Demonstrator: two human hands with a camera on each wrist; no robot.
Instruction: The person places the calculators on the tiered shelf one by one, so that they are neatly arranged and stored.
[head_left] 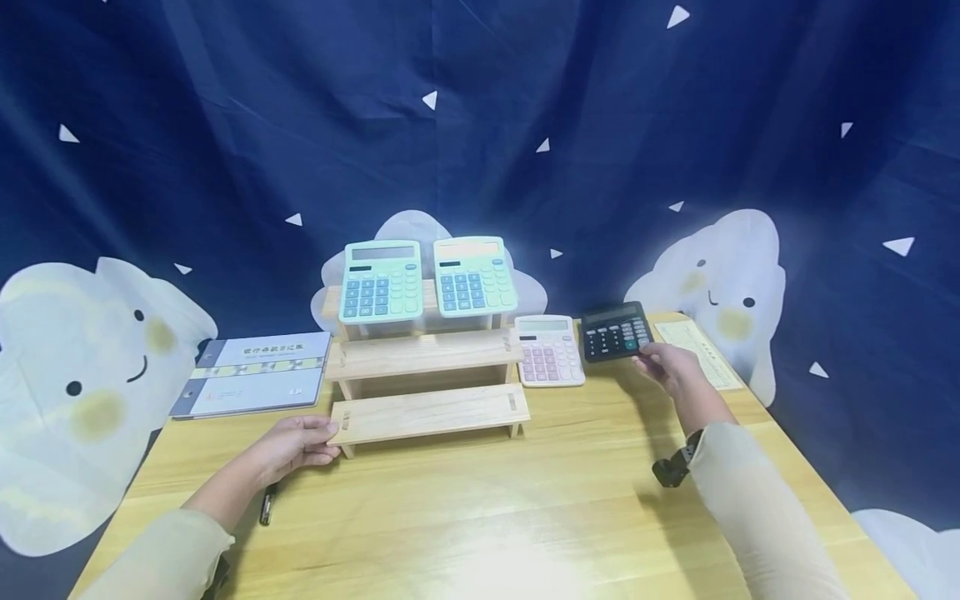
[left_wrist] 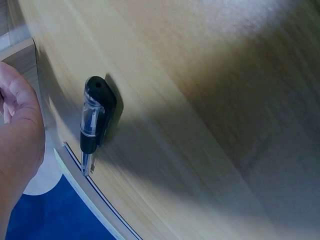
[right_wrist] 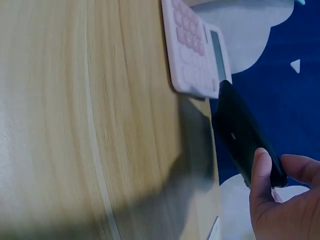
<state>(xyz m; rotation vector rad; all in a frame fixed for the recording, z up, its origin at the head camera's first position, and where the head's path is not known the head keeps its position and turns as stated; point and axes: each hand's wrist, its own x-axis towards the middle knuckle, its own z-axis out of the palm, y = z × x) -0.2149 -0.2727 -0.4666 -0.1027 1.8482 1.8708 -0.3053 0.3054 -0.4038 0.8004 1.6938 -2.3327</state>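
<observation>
A three-tier wooden stand [head_left: 431, 417] stands on the table, with two mint-green calculators [head_left: 381, 283] leaning on its top step. At the left end of the lowest step, my left hand [head_left: 296, 443] grips the corner between thumb and fingers. My right hand [head_left: 670, 367] pinches a black calculator [head_left: 617, 332] by its lower right corner. In the right wrist view, that calculator [right_wrist: 245, 135] is tilted and held above the tabletop, thumb on one face and fingers behind. A pink-and-white calculator [head_left: 550, 352] lies just right of the stand, beside the black one.
A grey-blue account book [head_left: 255, 373] lies left of the stand. Close to my left forearm is a pen [left_wrist: 92, 117] with a dark end and clear barrel. A printed paper slip [head_left: 697, 354] lies behind my right hand. A blue curtain [head_left: 480, 125] hangs behind the table.
</observation>
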